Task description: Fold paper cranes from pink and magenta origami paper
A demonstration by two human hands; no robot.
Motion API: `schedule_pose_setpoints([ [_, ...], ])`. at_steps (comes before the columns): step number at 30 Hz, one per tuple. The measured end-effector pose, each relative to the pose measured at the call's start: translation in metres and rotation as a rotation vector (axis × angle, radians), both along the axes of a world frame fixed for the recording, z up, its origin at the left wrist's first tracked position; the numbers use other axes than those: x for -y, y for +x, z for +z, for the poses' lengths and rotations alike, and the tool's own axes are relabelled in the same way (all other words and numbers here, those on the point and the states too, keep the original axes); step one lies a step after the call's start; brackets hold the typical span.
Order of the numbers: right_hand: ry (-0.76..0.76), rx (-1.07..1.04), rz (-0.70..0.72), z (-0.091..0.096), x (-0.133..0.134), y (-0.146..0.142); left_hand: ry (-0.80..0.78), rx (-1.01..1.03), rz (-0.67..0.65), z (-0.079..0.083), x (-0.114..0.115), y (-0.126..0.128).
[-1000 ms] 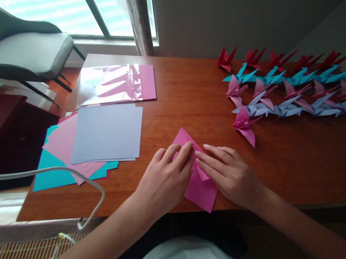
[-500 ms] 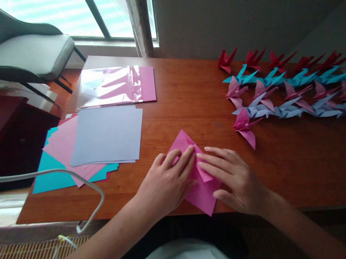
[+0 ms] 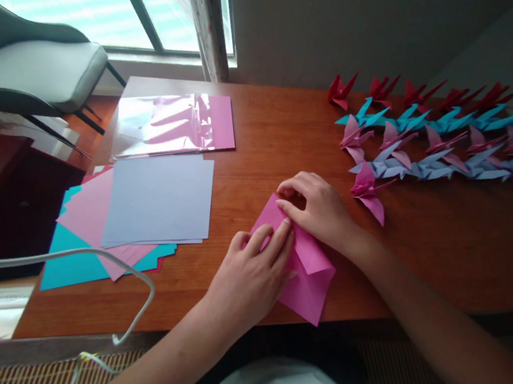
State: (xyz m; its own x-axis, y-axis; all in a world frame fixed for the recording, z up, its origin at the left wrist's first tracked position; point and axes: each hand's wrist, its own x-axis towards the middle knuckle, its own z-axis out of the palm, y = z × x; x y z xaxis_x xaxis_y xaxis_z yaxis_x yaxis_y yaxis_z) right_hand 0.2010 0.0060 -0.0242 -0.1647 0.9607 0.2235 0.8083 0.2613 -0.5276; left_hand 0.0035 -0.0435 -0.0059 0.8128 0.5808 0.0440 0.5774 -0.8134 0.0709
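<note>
A pink sheet of origami paper (image 3: 311,254) lies near the front edge of the table, its right side folded inward with a flap lifted in a soft curve. My left hand (image 3: 259,266) rests on the paper from the left, fingers stretched out and pressing near its middle; the thumb is partly hidden. At the far corner, my right hand (image 3: 316,203) pinches the paper's edge between thumb and fingers. Closest to that hand stands a bright pink paper crane (image 3: 369,194), to its right.
Rows of paper cranes in red, turquoise (image 3: 409,117), pale pink and lavender fill the right rear. At left lie lavender sheets (image 3: 159,201), turquoise sheets (image 3: 73,261) and a clear packet of paper (image 3: 159,126). A white cable (image 3: 125,267) loops over the front left edge.
My right hand has moved from the paper's right side up to its far corner and closed on it. The right flap now bulges up. My left hand stays on the paper.
</note>
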Motion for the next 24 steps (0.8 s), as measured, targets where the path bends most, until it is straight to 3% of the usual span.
schedule_pose_setpoints([
  [9, -0.033, 0.006, -0.044, 0.002, -0.019, -0.006, 0.0, 0.019, -0.006, -0.002, 0.001, -0.001],
  [24, -0.041, -0.022, -0.049, 0.003, -0.018, -0.006, 0.013, 0.012, -0.002, -0.003, 0.0, -0.001],
])
